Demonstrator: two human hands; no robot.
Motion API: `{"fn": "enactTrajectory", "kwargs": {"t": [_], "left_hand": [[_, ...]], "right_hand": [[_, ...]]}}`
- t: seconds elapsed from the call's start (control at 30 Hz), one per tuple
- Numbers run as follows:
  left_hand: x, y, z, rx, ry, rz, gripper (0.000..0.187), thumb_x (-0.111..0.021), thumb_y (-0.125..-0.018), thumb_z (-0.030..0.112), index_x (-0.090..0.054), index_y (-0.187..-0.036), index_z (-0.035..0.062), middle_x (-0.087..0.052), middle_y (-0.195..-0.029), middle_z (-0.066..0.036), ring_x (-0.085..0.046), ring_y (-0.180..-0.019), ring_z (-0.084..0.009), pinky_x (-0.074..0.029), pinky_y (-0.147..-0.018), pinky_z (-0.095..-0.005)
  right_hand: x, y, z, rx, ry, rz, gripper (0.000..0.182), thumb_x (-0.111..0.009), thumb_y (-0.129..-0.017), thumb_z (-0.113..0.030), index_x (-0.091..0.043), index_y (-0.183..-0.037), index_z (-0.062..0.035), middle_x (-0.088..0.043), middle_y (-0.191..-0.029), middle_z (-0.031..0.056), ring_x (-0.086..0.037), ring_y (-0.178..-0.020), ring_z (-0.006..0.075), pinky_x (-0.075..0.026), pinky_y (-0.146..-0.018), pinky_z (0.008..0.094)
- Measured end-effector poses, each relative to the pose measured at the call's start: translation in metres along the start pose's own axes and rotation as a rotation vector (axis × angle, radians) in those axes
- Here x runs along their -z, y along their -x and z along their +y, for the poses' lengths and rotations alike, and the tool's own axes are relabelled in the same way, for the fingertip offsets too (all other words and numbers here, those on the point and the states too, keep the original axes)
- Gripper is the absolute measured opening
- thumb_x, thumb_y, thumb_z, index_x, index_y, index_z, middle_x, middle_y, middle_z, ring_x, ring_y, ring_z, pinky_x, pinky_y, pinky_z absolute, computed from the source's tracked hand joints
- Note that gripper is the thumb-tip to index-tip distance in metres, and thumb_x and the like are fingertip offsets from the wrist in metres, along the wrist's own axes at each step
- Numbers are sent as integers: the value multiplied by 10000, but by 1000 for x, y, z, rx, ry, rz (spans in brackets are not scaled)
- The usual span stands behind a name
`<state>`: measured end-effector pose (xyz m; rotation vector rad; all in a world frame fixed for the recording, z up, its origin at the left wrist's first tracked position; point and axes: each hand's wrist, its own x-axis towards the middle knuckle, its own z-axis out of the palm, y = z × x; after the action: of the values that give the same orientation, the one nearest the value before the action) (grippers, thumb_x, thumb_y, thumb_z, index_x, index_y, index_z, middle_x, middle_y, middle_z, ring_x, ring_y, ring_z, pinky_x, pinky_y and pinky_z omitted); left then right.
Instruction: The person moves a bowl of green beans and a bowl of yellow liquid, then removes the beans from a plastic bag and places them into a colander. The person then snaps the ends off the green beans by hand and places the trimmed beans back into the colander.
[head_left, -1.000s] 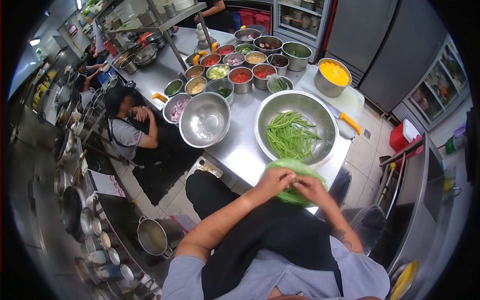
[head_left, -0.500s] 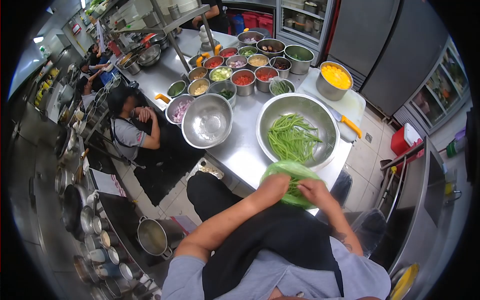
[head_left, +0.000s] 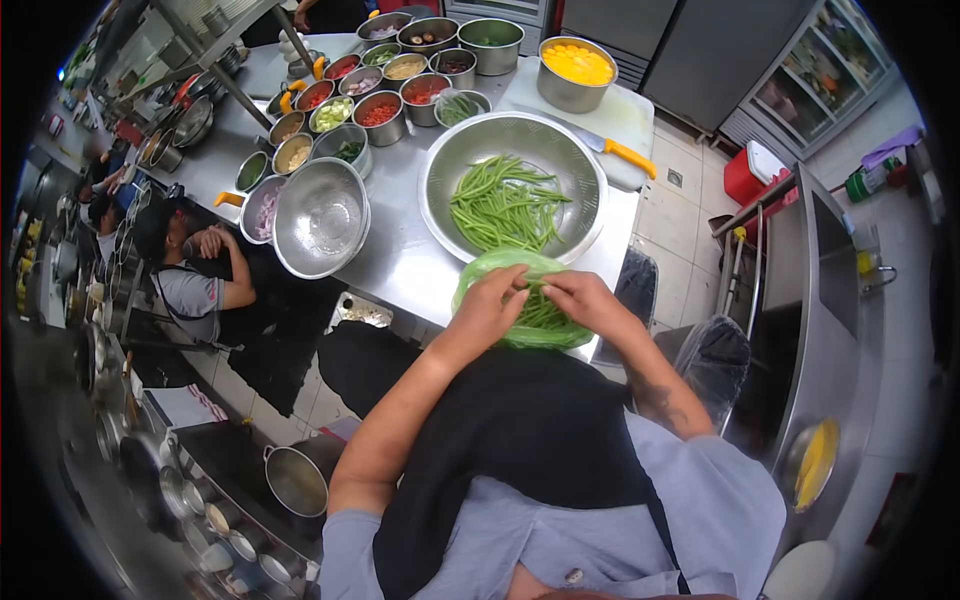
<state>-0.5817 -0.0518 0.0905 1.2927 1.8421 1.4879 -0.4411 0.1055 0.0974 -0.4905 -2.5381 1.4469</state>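
A light green plastic bag (head_left: 475, 275) full of green beans (head_left: 545, 314) lies open at the table's front edge, close to my body. Over its mouth, my left hand (head_left: 490, 305) pinches a green bean between thumb and fingers. Facing it, my right hand (head_left: 588, 303) is also closed in a pinch on a green bean, with the fingertips a short gap apart; the bean itself is mostly hidden. Just beyond the bag stands a large perforated metal colander (head_left: 583, 190) with a heap of green beans (head_left: 505, 205) in it.
An orange-handled knife (head_left: 628, 158) lies on a white cutting board (head_left: 630, 110) beside a pot of yellow food (head_left: 577, 75). Left of the colander are a metal bowl (head_left: 320, 218) and several containers of chopped ingredients. Another person (head_left: 190, 270) sits at the left.
The view has shifted, so the table and its contents appear further left and higher. My hands stay over the bag, with the left fingers now raised near its mouth.
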Motion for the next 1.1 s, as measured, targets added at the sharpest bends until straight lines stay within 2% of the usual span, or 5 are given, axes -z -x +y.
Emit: {"fn": "enactTrajectory", "kwargs": {"t": [0.07, 0.57, 0.7, 0.87, 1.1], "left_hand": [[5, -2, 6, -115, -93, -44, 181, -621, -865, 8, -623, -1043, -23, -630, -938, -176, -623, -785, -334, -493, -705, -376], [-3, 8, -10, -240, -415, -54, 44, -570, -902, 42, -551, -924, 10, -556, -868, -179, -564, -821, -390, -461, -710, -449], [3, 4, -15, -151, -414, 73, 69, -572, -914, 61, -556, -914, -6, -568, -882, -203, -569, -809, -403, -461, -691, -449], [4, 2, -11, 158, -375, -267, 166, -632, -904, 114, -580, -932, -41, -612, -901, -212, -596, -730, -347, -478, -633, -385], [-17, 4, -9, 78, 106, -196, 265, -693, -882, 160, -638, -1049, -38, -649, -810, -55, -594, -734, -123, -490, -680, -254]], "right_hand": [[-3, 0, 4, 75, 18, -2, 211, -636, -910, -135, -677, -1067, 1, -674, -855, 196, -663, -768, 307, -503, -703, 349], [-12, 2, -3, 169, 178, -100, 185, -646, -886, -155, -682, -970, 6, -654, -833, 220, -619, -774, 411, -500, -688, 435], [-12, 4, -2, 220, 272, -6, 176, -638, -905, -159, -685, -971, -3, -661, -780, 187, -648, -714, 324, -503, -661, 392], [-8, -5, 3, -107, -631, 235, 225, -568, -982, -173, -643, -1060, 25, -669, -790, 65, -576, -689, 85, -487, -633, 256], [-9, -16, 0, -139, -1122, 380, 223, -541, -1000, -192, -560, -1120, -5, -672, -929, 107, -604, -777, 149, -503, -739, 278]]}}
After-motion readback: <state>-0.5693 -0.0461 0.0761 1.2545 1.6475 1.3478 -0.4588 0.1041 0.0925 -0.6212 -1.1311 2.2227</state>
